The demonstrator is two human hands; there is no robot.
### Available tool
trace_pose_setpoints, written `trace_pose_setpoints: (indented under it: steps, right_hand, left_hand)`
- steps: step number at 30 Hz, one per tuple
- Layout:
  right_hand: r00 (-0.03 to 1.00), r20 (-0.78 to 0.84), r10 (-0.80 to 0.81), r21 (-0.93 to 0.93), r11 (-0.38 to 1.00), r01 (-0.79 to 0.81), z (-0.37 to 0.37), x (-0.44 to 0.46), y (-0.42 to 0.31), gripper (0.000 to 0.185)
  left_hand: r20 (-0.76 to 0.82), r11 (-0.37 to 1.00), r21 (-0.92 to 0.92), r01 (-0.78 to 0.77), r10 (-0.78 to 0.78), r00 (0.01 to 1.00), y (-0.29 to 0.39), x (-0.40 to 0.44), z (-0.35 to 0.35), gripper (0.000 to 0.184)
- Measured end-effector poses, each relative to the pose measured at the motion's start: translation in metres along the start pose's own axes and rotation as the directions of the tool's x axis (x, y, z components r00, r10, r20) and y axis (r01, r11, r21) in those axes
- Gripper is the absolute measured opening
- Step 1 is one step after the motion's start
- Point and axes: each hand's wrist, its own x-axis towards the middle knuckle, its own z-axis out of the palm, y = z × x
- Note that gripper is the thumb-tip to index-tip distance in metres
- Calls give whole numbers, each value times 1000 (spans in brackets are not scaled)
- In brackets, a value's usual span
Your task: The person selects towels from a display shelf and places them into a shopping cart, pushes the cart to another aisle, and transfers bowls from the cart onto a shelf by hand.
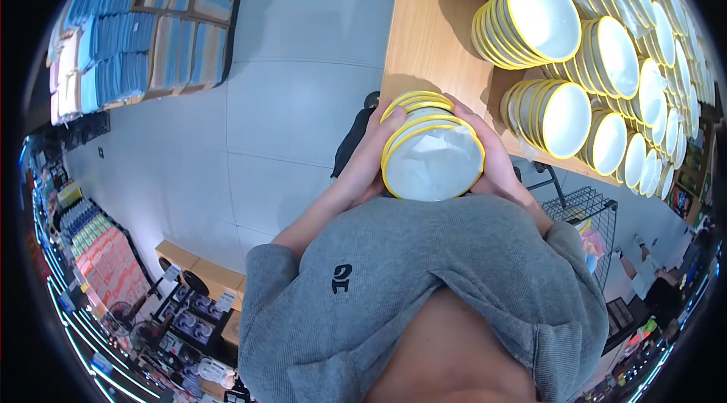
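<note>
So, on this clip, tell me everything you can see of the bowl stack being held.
The bowl stack is several nested round bowls with yellow rims and pale, glossy walls, possibly glazed ceramic or enamel. Crumpled clear film lies over the nearest bowl's opening. The stack tilts, that opening facing the camera, between left hand and right hand, in front of the gray shirt. Its exact count is unclear.

Bowls (432, 166) between hands (491, 146), stacks (544, 18) on table (430, 40) at right, basket (598, 223) apparently beside table.
</note>
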Motion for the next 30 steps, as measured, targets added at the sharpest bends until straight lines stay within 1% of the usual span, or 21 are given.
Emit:
trace_pose_setpoints:
  steps: [2,4,5,7,8,11,13,16,19,22,25,27,30]
  right_hand:
    - [992,-125,-27,41,999,32,24,3,1,47]
    - [981,-182,-68,62,995,80,33,7,4,45]
    - [974,-211,-86,70,992,103,35,8,6,45]
    - [974,-206,-92,106,988,116,29,16,11,51]
    - [975,-198,-98,123,985,124,27,19,11,54]
    - [983,-174,-63,216,971,100,45,16,-4,43]
    - [980,-184,-82,210,970,121,42,20,-4,38]
    - [976,-190,-108,211,966,148,35,28,-9,36]
    - [969,-220,-111,193,969,155,36,37,-20,37]
    - [965,-241,-104,220,963,159,36,47,-31,39]
    - [969,-208,-131,252,950,183,37,56,-41,41]
    - [972,-168,-164,271,940,206,34,61,-45,42]
    - [974,-167,-155,279,940,197,35,66,-56,44]
  left_hand:
    - [24,998,53,39,-41,999,24,4,-8,81]
    - [30,991,92,96,-99,995,39,10,-12,77]
    - [72,984,78,163,-168,983,44,16,-17,76]
    - [154,957,62,284,-290,944,54,31,-26,74]
    - [159,952,66,297,-304,939,58,36,-27,72]
    - [183,944,64,324,-331,926,70,48,-25,64]
    - [216,944,49,326,-329,919,75,56,-22,57]
    - [181,936,74,344,-352,918,87,60,-10,50]
    - [108,915,89,394,-402,909,93,80,-9,48]
    - [105,936,132,327,-341,934,103,93,2,49]
    - [143,913,181,365,-392,909,111,120,-1,51]
    - [109,876,249,412,-448,887,121,126,5,54]
    - [85,837,311,449,-495,865,130,142,6,58]
